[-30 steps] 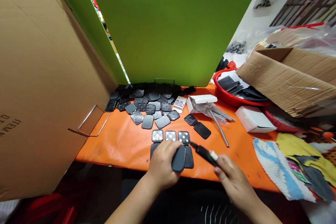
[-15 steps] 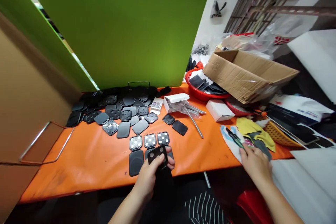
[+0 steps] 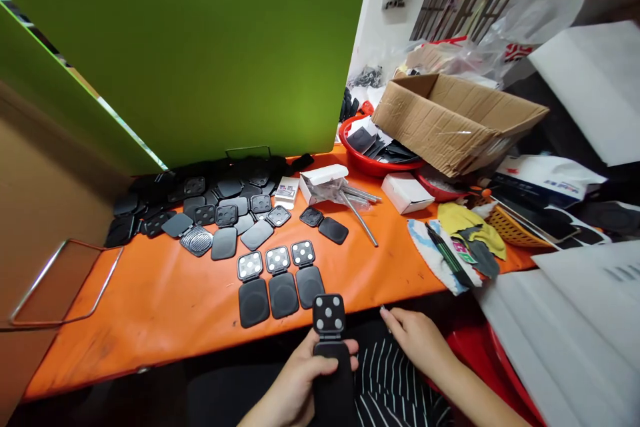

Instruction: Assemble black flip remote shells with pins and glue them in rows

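Hands sit low in the frame, just off the near edge of the orange desk (image 3: 150, 300), over a lap in striped fabric. The left hand (image 3: 300, 383) comes up from the bottom, forearm angled inward, fingers curled and clamped round the lower half of a black hinged case (image 3: 331, 353). It holds the case roughly upright, so the top square with its four pale dots faces the camera and pokes up over the desk's near edge. The thumb lies across the front of the lower part.

The right hand (image 3: 417, 340) is beside it, to the right, not touching the case. Its forearm runs in from the bottom right corner, palm down, fingers loosely spread apart and pointing toward the desk edge, gripping nothing.

On the desk just beyond the case, three more open cases (image 3: 280, 280) lie flat in a neat row near the front edge. Further back, along the green board (image 3: 200, 47), there's a messy pile of black parts (image 3: 200, 207). A metal rod (image 3: 360, 217) and a small white box (image 3: 406, 192) lie toward the right side, with a red bowl (image 3: 370, 163) and a cardboard box (image 3: 460, 123) at the far right corner. Rags (image 3: 460, 240) hang over the right end.
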Demonstrator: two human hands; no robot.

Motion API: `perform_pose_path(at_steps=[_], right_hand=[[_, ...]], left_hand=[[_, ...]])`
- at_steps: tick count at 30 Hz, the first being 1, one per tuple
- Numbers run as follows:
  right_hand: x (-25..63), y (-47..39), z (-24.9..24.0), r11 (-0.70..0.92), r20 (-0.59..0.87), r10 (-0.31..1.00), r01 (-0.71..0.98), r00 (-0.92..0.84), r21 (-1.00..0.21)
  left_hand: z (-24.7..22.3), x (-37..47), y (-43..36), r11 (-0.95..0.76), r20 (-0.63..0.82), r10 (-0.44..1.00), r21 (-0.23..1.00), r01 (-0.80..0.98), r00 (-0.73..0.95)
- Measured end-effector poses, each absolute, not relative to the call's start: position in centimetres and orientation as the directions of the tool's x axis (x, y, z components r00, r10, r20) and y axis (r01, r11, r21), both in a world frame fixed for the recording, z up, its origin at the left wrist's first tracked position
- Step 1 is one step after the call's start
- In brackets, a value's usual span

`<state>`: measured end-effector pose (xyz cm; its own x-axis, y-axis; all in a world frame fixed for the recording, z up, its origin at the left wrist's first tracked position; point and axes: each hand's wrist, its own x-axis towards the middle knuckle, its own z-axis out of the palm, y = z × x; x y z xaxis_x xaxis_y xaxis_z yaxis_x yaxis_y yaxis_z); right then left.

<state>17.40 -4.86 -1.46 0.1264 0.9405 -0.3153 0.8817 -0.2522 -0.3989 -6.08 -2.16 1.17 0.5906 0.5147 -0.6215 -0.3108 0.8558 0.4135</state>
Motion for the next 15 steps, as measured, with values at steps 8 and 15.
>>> perform_pose_path(at_steps=[8, 15], right_hand=[[16.8, -5.2, -5.4, -0.534, -0.466, 0.845, 0.371, 0.264, -0.759], [17.7, -4.6, -3.3, -0.435, -0.402, 0.894, 0.606, 0.201, -0.666]], left_hand=[[1.0, -5.3, -0.1, 0.854, -0.613, 0.520, 0.374, -0.361, 0.595], [1.1, -4.9, 1.5, 0.825, -0.636, 0.563, 0.400, -0.398, 0.528]])
